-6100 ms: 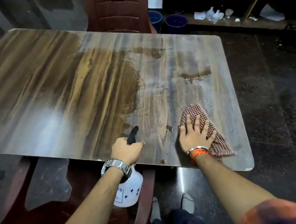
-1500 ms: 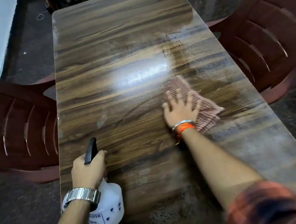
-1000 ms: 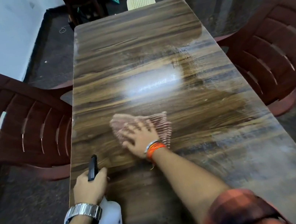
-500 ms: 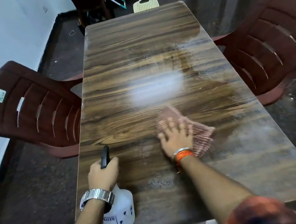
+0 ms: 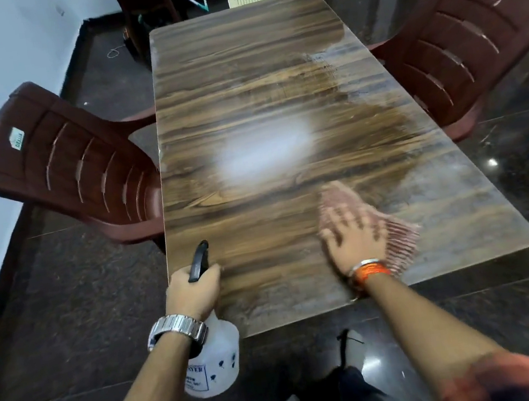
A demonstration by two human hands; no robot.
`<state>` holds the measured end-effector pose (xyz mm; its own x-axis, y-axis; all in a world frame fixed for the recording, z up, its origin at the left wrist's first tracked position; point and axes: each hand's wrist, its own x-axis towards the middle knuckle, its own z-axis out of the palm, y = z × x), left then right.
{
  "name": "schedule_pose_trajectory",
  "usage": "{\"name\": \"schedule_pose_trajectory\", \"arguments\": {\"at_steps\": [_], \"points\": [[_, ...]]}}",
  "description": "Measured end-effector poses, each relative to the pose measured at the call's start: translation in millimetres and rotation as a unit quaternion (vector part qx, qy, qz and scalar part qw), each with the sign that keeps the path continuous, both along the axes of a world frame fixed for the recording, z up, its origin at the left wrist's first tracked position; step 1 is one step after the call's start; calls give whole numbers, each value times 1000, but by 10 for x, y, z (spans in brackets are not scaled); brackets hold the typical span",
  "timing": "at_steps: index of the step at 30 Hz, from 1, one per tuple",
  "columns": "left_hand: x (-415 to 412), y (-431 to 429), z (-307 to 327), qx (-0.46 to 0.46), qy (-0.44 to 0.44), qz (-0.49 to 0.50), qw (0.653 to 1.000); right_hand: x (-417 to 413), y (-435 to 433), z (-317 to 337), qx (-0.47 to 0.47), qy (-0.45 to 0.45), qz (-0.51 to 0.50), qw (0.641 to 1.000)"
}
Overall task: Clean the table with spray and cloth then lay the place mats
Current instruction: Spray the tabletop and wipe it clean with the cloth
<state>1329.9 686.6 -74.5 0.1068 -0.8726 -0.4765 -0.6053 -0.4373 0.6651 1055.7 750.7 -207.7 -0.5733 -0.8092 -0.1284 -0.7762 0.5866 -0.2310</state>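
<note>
The right hand [image 5: 354, 238] lies flat, fingers spread, pressing a checked red-and-white cloth [image 5: 390, 236] onto the long wood-grain table [image 5: 240, 100]; the cloth sticks out beyond the fingertips and to the hand's right. The left hand [image 5: 194, 289] is closed around the neck of a white plastic spray bottle [image 5: 213, 364], held off the table's near edge.

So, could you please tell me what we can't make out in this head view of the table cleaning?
- Cloth: weave smeared by motion blur, part hidden under the right hand.
- Spray bottle: label too small and partly cut off by the left wrist; the left hand hides the trigger.
- Table: a bright glare patch washes out the middle, so wet or dry there is unclear.
- Place mats: none in view.
</note>
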Motion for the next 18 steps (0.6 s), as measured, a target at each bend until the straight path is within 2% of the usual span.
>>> {"name": "schedule_pose_trajectory", "arguments": {"at_steps": [3,4,6,8,11,14,16,18], "points": [[179,160,-19,21,26,-19,999,-389,537,28,30,-40,-223,973],[234,195,-35,28,29,-20,999,-381,626,40,35,-55,-256,964],[371,249,-37,32,32,-17,999,-111,596,50,32,-51,-251,966],[496,273,-36,27,29,-6,999,398,432,17,23,-34,-171,985],[632,298,-31,10,24,18,999,1383,249,51,5,-27,19,999],[701,297,3,-2,15,27,1000,2286,141,124,32,-50,260,964],[713,307,15,-9,3,30,1000,2570,88,179,27,-65,351,934],[716,312,15,-15,-5,38,999,2551,53,173,12,-56,398,916]]}}
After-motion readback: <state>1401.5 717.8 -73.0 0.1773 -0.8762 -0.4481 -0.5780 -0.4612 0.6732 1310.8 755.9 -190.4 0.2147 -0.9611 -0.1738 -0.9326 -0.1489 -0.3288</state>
